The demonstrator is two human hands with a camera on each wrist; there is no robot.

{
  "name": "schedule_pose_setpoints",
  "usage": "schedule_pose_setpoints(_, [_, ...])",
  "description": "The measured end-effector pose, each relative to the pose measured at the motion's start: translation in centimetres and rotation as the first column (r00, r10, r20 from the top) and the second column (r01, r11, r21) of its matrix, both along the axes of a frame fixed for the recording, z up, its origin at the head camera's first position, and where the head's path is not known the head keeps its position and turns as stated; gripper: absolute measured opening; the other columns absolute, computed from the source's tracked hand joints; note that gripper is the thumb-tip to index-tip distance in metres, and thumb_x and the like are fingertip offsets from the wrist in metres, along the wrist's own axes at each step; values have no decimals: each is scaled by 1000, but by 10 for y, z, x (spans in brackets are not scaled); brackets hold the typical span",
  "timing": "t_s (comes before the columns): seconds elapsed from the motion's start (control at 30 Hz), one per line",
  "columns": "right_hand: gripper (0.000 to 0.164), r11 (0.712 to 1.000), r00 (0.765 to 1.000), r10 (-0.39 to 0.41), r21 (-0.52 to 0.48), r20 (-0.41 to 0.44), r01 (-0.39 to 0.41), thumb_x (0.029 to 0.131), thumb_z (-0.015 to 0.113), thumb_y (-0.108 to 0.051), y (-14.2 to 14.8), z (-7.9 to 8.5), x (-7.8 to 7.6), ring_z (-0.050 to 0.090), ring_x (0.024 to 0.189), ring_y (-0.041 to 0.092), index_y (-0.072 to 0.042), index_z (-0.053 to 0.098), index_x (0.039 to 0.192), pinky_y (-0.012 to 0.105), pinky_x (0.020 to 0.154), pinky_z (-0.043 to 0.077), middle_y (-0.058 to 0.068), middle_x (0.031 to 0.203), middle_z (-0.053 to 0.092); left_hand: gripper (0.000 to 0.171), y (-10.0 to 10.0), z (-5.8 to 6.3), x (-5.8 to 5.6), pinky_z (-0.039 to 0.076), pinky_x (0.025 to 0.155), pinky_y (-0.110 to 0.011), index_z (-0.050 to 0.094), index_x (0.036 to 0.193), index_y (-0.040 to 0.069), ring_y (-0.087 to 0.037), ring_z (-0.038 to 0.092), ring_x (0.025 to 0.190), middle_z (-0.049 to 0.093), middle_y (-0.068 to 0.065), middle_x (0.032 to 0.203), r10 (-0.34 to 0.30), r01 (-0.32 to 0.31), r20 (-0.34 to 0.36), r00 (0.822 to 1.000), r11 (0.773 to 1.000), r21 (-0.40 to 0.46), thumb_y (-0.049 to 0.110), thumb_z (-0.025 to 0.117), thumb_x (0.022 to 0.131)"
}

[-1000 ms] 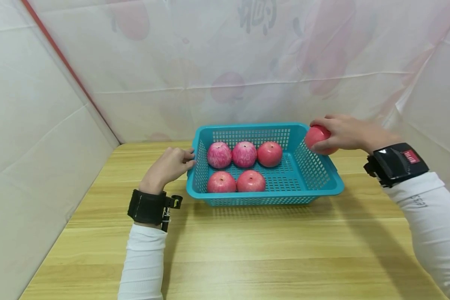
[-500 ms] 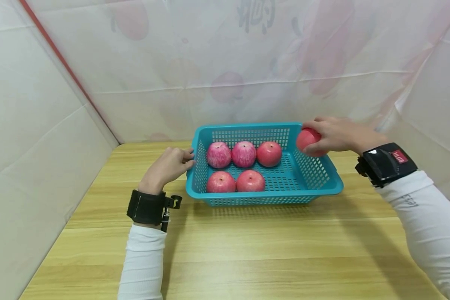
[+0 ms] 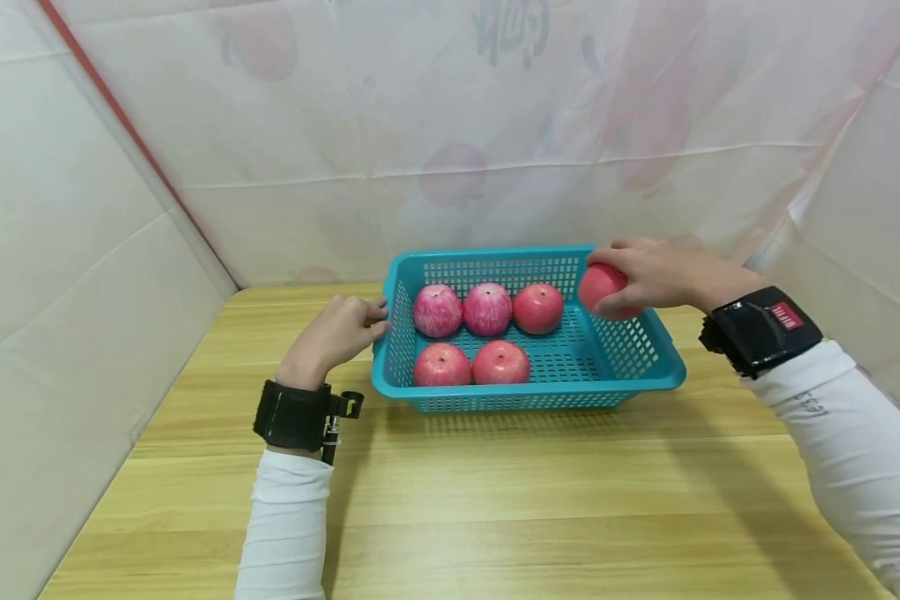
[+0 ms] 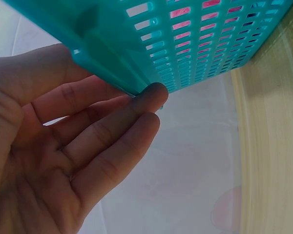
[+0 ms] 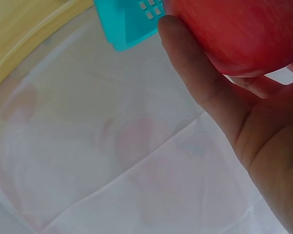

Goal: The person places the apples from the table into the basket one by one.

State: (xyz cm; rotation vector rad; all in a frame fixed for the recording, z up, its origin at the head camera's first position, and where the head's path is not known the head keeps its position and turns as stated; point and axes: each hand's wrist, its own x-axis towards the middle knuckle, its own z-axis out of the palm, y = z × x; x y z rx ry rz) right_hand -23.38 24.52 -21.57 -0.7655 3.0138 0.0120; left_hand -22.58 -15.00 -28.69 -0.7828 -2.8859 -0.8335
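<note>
A red apple is in my right hand, fingers and thumb curled around it, over the right end of the blue plastic basket. The right wrist view shows the apple's smooth red side against the thumb and palm. With thumb and fingertips my left hand pinches the basket's left rim; up close, the left wrist view has its fingers bent at that rim. Inside the basket, two streaked pink apples and a red apple form the back row. Two more apples sit at the front left.
The basket stands on a wooden table near its back edge. A pale printed cloth hangs behind, with similar cloth walls at both sides. Black straps wrap both wrists.
My right hand has carried the apple leftward, from the basket's right rim to above its right end. The left hand stays at the rim, and the apples inside have not moved.
</note>
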Motion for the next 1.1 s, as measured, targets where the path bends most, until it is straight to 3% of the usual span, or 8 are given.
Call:
schedule_pose_setpoints(0.47, [62, 999, 999, 41, -34, 31, -40, 70, 71, -42, -10, -1, 1, 49, 88, 28, -12, 51, 120, 41, 62, 51, 12, 104, 49, 26, 1, 0, -1, 24, 42, -25, 60, 110, -5, -16, 42, 37, 50, -22, 123, -7, 7, -4, 1000, 1000, 7, 10, 55, 89])
schedule_pose_setpoints(1.1, [52, 997, 994, 80, -7, 75, -80, 71, 70, -40, -22, -7, 2, 50, 82, 26, -14, 53, 113, 40, 61, 50, 9, 100, 50, 27, 1, 1, -1, 25, 42, -25, 60, 111, -5, -16, 43, 37, 50, -21, 124, -1, 1, 16, 1000, 1000, 9, 11, 55, 89])
